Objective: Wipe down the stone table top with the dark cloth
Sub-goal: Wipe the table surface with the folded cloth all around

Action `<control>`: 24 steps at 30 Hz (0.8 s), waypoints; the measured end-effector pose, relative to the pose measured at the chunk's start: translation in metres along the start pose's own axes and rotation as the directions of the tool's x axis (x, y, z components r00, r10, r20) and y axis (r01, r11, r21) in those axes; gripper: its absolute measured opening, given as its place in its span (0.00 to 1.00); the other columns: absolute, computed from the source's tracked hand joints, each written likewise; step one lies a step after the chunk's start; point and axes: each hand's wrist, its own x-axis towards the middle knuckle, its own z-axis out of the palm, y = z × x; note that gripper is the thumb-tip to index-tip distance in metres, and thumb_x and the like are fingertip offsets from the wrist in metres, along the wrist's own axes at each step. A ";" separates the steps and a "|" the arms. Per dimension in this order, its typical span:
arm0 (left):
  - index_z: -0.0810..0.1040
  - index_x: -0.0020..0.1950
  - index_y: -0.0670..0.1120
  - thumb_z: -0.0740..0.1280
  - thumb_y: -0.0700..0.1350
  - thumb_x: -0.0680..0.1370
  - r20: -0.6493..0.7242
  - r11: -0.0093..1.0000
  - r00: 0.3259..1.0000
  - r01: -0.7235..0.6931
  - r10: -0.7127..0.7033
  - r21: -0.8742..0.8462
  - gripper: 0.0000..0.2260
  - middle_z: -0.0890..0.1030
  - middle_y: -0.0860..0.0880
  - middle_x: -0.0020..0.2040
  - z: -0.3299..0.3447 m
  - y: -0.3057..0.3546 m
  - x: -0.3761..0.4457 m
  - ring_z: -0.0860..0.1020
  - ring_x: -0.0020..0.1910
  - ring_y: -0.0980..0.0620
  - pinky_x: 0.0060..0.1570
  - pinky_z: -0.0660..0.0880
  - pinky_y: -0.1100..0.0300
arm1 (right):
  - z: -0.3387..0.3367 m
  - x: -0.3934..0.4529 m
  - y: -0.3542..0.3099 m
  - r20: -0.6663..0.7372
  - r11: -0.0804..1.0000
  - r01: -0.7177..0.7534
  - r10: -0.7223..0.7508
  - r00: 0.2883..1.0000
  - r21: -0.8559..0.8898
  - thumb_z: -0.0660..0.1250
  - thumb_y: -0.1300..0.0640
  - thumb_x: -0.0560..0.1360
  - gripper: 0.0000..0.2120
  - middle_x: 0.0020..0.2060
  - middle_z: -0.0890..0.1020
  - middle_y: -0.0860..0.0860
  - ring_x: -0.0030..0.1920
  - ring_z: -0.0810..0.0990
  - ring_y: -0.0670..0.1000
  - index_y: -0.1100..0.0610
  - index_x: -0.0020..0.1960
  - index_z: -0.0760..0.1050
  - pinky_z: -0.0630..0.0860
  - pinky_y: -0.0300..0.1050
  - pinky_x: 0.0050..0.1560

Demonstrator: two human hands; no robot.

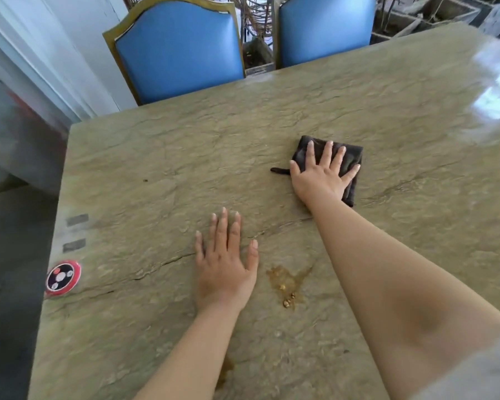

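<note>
The stone desk (162, 145) carries a folded dark cloth (351, 160) past its middle, toward the far edge. The right hand (319, 177) lies flat on the cloth, palm down, fingers spread wide and pressing on the fabric; its grip is wide and closes on nothing. One thin corner of the cloth sticks out to the left of the thumb.

The left hand (224, 267) rests flat on bare stone nearer the person, well apart from the cloth, fingers extended, grip wide with nothing held.

A yellow-brown spill (287, 284) with small solid bits lies on the desk just beside the left hand, between the 2 forearms. A second faint brown mark shows beside the left forearm near the near edge.

A round red and black call-button device (62, 278) sits at the left edge of the desk. 2 blue upholstered chairs (179, 50) stand at the far side
</note>
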 end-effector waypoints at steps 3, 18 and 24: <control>0.40 0.79 0.55 0.31 0.63 0.76 0.004 1.000 1.000 0.001 -0.001 0.015 0.31 0.36 0.55 0.79 0.001 0.000 0.001 0.34 0.77 0.56 0.76 0.38 0.49 | -0.003 0.017 -0.011 0.060 0.988 0.153 -0.152 0.987 -0.016 0.43 0.35 0.78 0.29 0.78 0.41 0.48 0.77 0.35 0.55 0.39 0.77 0.44 0.34 0.69 0.70; 0.50 0.80 0.50 0.36 0.61 0.77 -0.059 0.996 0.998 -0.007 0.002 -0.087 0.33 0.46 0.49 0.80 0.000 -0.002 0.000 0.42 0.79 0.53 0.76 0.38 0.53 | -0.001 -0.082 0.042 0.022 0.875 0.417 -0.435 0.900 0.245 0.56 0.58 0.77 0.27 0.76 0.56 0.42 0.77 0.48 0.45 0.42 0.73 0.63 0.39 0.47 0.75; 0.54 0.79 0.47 0.49 0.53 0.83 0.012 0.983 1.000 -0.002 0.004 -0.181 0.25 0.48 0.47 0.80 -0.007 -0.005 0.005 0.44 0.79 0.49 0.76 0.40 0.52 | 0.004 -0.181 0.067 0.135 0.664 0.455 -0.640 0.757 0.593 0.56 0.67 0.69 0.23 0.64 0.78 0.44 0.70 0.65 0.37 0.50 0.55 0.83 0.51 0.36 0.74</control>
